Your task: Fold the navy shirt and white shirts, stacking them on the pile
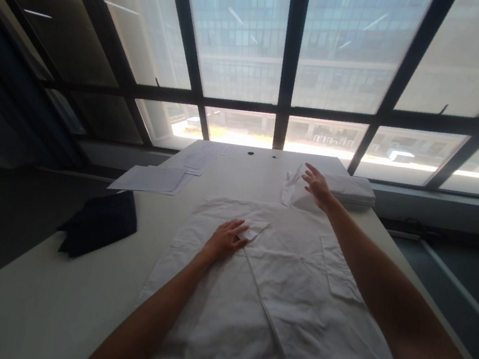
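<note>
A white coat (223,296), with a lapel and a patch pocket, lies spread front side up on the table. My left hand (226,238) rests on it beside the lapel, fingers stretched out and palm down. Farther off, my right hand (316,185) is held with fingers apart over a loose white cloth part (292,190) beyond the coat's upper edge. I cannot tell whether this part belongs to the coat, or whether the hand touches it. Nothing shows in the right hand's grasp.
A folded white cloth stack (354,189) lies at the far right of the white table (240,171). Paper sheets (150,179) lie at the left, with a dark folded cloth (102,222) nearer the left edge. Large framed windows (290,62) stand behind the table.
</note>
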The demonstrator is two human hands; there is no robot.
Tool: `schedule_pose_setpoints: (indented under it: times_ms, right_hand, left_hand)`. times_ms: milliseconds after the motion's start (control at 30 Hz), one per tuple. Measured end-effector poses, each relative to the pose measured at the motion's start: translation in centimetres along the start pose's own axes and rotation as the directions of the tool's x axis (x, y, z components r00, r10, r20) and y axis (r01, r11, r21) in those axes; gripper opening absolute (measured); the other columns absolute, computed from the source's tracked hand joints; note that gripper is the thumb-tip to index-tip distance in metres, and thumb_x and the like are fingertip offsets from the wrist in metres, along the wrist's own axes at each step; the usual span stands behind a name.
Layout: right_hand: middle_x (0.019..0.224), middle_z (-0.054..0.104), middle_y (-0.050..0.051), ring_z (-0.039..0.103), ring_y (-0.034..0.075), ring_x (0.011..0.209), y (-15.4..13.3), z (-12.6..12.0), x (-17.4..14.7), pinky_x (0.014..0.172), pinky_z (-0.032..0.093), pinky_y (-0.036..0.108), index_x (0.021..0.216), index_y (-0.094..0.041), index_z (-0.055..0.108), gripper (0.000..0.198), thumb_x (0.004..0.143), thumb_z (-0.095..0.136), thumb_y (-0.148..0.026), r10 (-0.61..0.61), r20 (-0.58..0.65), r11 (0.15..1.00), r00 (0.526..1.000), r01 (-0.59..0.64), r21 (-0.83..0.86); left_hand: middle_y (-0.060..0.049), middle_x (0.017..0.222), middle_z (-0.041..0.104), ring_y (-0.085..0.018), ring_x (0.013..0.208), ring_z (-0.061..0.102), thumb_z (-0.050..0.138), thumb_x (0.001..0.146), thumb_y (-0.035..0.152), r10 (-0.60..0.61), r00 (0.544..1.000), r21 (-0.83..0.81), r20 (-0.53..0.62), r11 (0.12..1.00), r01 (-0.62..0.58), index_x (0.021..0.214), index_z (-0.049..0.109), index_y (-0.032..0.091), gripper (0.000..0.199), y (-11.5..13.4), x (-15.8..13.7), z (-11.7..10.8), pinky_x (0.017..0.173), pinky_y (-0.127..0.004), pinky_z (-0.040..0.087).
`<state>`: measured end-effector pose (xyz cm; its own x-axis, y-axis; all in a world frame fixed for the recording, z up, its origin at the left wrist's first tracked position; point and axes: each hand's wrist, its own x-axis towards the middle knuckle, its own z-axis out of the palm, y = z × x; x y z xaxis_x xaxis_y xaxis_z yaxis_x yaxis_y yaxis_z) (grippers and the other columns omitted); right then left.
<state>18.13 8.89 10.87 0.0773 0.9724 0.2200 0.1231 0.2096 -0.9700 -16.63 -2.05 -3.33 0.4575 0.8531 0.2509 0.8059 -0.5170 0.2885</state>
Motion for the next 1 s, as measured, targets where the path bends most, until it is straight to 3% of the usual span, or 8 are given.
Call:
schedule_pose_setpoints:
  times_ms: [133,333,500,600,700,800,900,1000]
  right_hand:
    - [0.125,0.069,0.015,0.064,0.026,0.109,2.5,-0.8,-3.4,0.092,0.052,0.042,0.112,-0.016,0.071,0.039,0.079,0.06,-0.032,0.022,0.011,0.991,1.0,-0.02,-0.135]
    - [0.09,0.075,0.01,0.068,0.019,0.079,5.2,-1.3,-11.0,0.072,0.053,0.029,0.09,-0.015,0.073,0.022,0.077,0.058,-0.026,0.166,0.047,0.953,0.985,-0.148,-0.265]
    - [0.086,0.076,0.011,0.07,0.022,0.078,6.2,-1.7,-18.2,0.073,0.053,0.033,0.09,-0.015,0.075,0.024,0.081,0.056,-0.027,0.165,0.198,0.911,0.966,-0.072,-0.407]
    - [0.092,0.077,0.013,0.071,0.026,0.084,5.9,-2.6,-21.4,0.079,0.053,0.036,0.093,-0.015,0.076,0.027,0.084,0.055,-0.03,0.123,0.224,0.882,0.967,-0.003,-0.471]
    - [0.099,0.077,0.013,0.071,0.027,0.092,5.5,-3.7,-24.0,0.085,0.054,0.039,0.098,-0.016,0.076,0.029,0.087,0.054,-0.032,0.089,0.179,0.87,0.98,0.011,-0.493]
    - [0.106,0.075,0.013,0.07,0.027,0.096,5.3,-5.0,-26.5,0.091,0.054,0.042,0.104,-0.018,0.074,0.03,0.09,0.053,-0.033,0.079,0.146,0.858,0.986,0.007,-0.514]
    - [0.123,0.07,0.013,0.065,0.029,0.113,5.0,-6.3,-29.2,0.103,0.049,0.047,0.121,-0.019,0.069,0.037,0.09,0.057,-0.034,0.046,0.184,0.827,0.982,0.066,-0.558]
    - [0.146,0.056,0.01,0.048,0.029,0.138,4.9,-7.2,-32.0,0.116,0.037,0.049,0.141,-0.026,0.057,0.056,0.086,0.063,-0.029,-0.009,0.307,0.789,0.952,0.196,-0.583]
  left_hand:
    - [-0.007,0.151,0.053,-0.03,0.139,0.047,0.058,0.094,0.059,0.002,1.0,-0.04,-0.006,0.999,-0.003,0.144,0.057,0.027,0.06,-0.3,0.2,0.1,0.117,-0.047,0.036]
    - [-0.008,0.135,0.065,-0.029,0.128,0.055,0.064,0.092,0.052,0.002,0.995,-0.088,-0.099,0.996,-0.011,0.136,0.065,0.026,0.051,-0.2,0.2,-0.2,0.112,-0.045,0.043]
    - [-0.007,0.122,0.071,-0.028,0.115,0.062,0.058,0.095,0.04,-0.023,0.989,-0.136,-0.149,0.991,0.003,0.112,0.077,0.027,0.029,-0.1,0.4,-0.3,0.106,-0.045,0.047]
    - [-0.009,0.112,0.073,-0.027,0.109,0.064,0.051,0.096,0.045,-0.115,0.965,-0.281,-0.234,0.958,0.046,0.098,0.077,0.022,0.035,0.6,0.5,-0.9,0.101,-0.043,0.049]
    - [-0.007,0.087,0.071,-0.024,0.086,0.066,0.044,0.096,0.058,-0.287,0.914,-0.479,-0.286,0.869,0.123,0.088,0.069,0.019,0.047,2.2,-0.2,-2.4,0.085,-0.037,0.053]
    - [-0.002,0.07,0.063,-0.018,0.067,0.059,0.044,0.093,0.068,-0.38,0.909,-0.655,-0.17,0.733,0.183,0.083,0.063,0.018,0.054,4.3,-2.7,-4.8,0.066,-0.03,0.05]
    - [-0.003,0.078,0.067,-0.019,0.071,0.06,0.049,0.09,0.071,-0.336,0.937,-0.73,0.101,0.615,0.299,0.092,0.068,0.018,0.057,5.9,-7.4,-7.5,0.063,-0.028,0.05]
    - [-0.004,0.082,0.069,-0.022,0.079,0.062,0.065,0.079,0.072,-0.207,0.91,-0.651,0.359,0.644,0.403,0.093,0.073,0.019,0.055,6.8,-12.9,-9.4,0.068,-0.029,0.051]
